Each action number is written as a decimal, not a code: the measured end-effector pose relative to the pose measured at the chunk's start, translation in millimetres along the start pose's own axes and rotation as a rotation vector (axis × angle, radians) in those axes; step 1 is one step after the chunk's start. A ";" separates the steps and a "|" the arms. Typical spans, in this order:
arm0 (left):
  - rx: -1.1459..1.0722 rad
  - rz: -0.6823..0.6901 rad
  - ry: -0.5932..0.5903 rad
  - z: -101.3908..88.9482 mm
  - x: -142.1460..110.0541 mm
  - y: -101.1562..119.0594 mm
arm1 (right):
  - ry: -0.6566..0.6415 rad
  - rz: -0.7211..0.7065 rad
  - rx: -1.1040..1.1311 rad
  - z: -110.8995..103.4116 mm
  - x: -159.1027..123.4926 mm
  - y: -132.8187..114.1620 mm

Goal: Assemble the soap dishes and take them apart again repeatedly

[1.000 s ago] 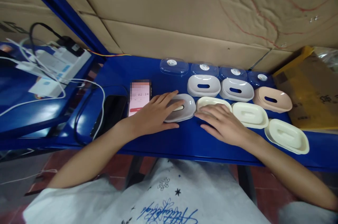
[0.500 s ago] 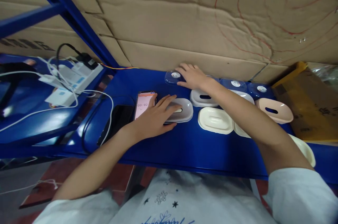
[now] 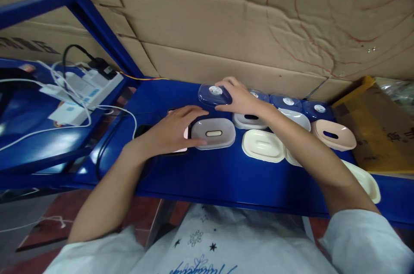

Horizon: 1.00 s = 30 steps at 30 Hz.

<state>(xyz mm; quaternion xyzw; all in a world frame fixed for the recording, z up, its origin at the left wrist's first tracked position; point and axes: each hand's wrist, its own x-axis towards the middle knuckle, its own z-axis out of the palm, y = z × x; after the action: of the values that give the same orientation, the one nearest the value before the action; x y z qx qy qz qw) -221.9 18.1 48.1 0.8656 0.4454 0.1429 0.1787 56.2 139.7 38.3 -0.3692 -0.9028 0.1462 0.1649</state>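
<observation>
Your right hand (image 3: pixel 237 96), half open, grips the clear lid (image 3: pixel 210 95) by its right end. Your left hand (image 3: pixel 168 132) spreads wide at the left end of the grey soap dish (image 3: pixel 223 137) on the blue tabletop (image 3: pixel 226 179).

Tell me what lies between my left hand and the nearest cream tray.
A grey dish, then a narrow bare strip of blue table, in the head view.

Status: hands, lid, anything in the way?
Right hand gripping clear lid by its right end. Gray dish uncovered, left hand open at its left end. Phone partly hidden beneath left hand.
</observation>
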 end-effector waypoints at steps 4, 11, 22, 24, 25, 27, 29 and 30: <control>-0.081 -0.077 0.182 -12.9 -2.5 5.5 | 0.005 -0.177 0.068 -11.1 -43.0 -28.6; -0.079 0.017 0.041 -6.9 -2.7 5.7 | -0.115 -0.205 -0.053 7.9 -80.8 -56.8; -0.143 0.068 -0.128 15.9 0.8 2.1 | -0.146 -0.233 -0.026 8.2 -81.5 -61.1; -0.141 0.062 -0.127 17.5 0.5 3.1 | -0.144 -0.233 -0.020 7.4 -81.6 -61.9; -0.147 0.058 -0.131 18.5 0.2 3.6 | -0.141 -0.236 -0.019 7.4 -81.7 -62.0; -0.166 0.049 -0.134 20.4 0.0 4.6 | -0.134 -0.244 -0.015 8.2 -82.3 -61.6; -0.183 0.050 -0.126 22.2 0.1 5.4 | -0.130 -0.247 -0.004 10.2 -83.7 -60.5; -0.187 0.053 -0.124 22.9 0.3 5.7 | -0.127 -0.243 0.004 11.6 -84.7 -59.8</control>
<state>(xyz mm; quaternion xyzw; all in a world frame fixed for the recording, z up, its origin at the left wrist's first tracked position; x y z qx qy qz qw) -208.3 11.1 30.1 0.8639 0.3951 0.1346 0.2820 71.6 36.6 34.8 -0.2467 -0.9493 0.1498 0.1248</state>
